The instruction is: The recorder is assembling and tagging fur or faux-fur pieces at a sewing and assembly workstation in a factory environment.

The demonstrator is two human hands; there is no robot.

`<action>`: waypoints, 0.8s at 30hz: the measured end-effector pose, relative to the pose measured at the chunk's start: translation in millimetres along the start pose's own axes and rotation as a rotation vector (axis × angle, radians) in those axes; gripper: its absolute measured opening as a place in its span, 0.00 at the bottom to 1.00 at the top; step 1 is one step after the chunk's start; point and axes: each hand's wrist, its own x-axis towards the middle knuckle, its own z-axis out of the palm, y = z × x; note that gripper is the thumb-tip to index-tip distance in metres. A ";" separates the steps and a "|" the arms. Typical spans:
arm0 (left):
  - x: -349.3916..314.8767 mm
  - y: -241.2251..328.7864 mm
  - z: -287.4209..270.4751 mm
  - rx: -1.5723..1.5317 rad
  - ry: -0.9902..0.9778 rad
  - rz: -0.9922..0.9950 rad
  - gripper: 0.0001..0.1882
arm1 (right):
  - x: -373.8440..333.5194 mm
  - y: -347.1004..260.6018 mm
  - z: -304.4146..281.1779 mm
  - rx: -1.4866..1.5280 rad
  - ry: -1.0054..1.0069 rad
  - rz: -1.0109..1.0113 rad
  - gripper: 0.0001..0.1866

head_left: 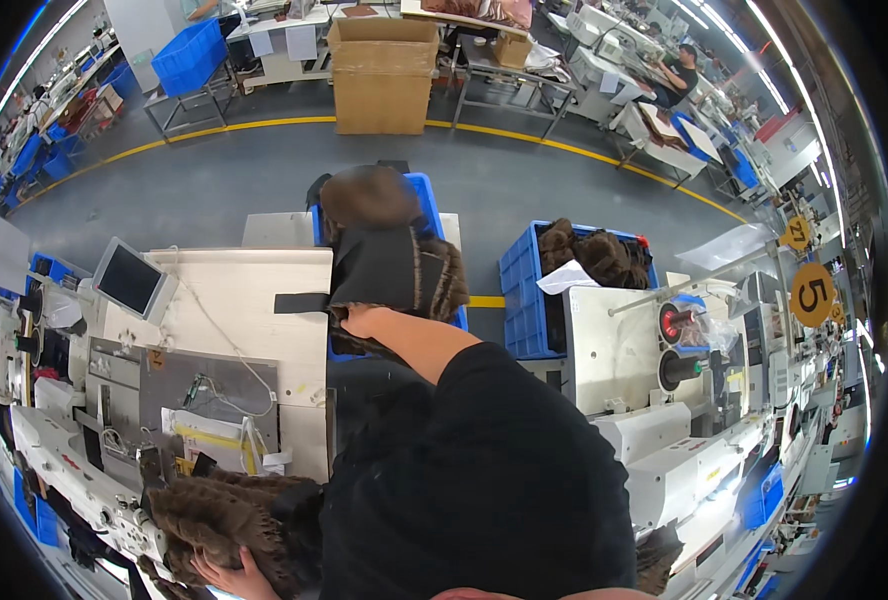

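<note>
My right hand [366, 321] is stretched forward, closed on the near edge of a dark, fur-backed garment piece [376, 265]. That piece lies over a blue crate [426, 195], its brown fur showing along the right side. A rounded brown fur part [372, 197], blurred, sits at its far end, and a dark strap [301, 303] sticks out left over the table. At the lower left my left hand [234, 576] grips a bunched brown fur piece [219, 515] beside a white sewing machine [89, 490]. Its fingertips are partly sunk in the pile.
A white table [254, 275] on the left carries a tablet-like screen [132, 280] and a loose cable. Right of me stand another blue crate [529, 300] with brown fur pieces and a machine with thread spools [676, 322]. Across the aisle is a tall cardboard box [384, 85].
</note>
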 end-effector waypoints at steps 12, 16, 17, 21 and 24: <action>4.1 10.9 -7.0 -0.029 -0.001 -0.002 0.39 | 87.4 7.1 12.9 -0.001 -0.008 -0.073 0.35; 8.0 14.2 -10.4 -0.017 -0.012 -0.008 0.39 | 32.1 -10.9 -35.0 0.310 0.230 0.006 0.42; 6.9 12.7 -9.3 -0.024 -0.016 -0.003 0.39 | 28.2 -11.6 -38.4 0.392 0.262 0.007 0.44; -0.9 11.4 -9.2 0.099 -0.040 -0.054 0.39 | 20.7 -28.3 -54.9 1.138 0.255 0.040 0.41; -1.7 15.8 -13.7 0.187 -0.072 -0.096 0.38 | 30.5 -26.6 -57.8 1.588 0.192 0.302 0.41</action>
